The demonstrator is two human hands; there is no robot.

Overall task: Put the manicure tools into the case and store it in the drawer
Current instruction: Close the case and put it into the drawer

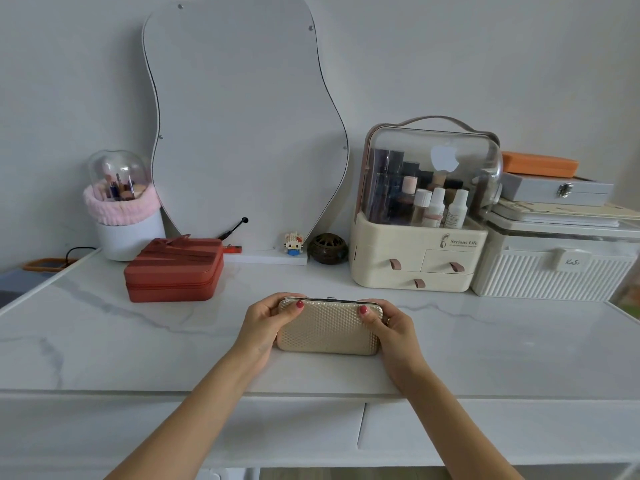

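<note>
Here both hands, left (pixel 266 320) and right (pixel 389 325), grip the closed case (pixel 329 329) ends, near the table's (pixel 138 358) front edge.

Pale grey wall (pixel 485 46) behind, evenly lit. White marble-veined tabletop (pixel 121 341) across the middle, drawer fronts (pixel 485 434) below its front edge. Wavy mirror (pixel 242 126) leaning at 12 o'clock, red box (pixel 173 271) at 10, cosmetics organiser (pixel 422 216) at 2, ribbed white bin (pixel 554 271) beside it.

Marble table (pixel 485 348) under gold case (pixel 329 332)
</note>
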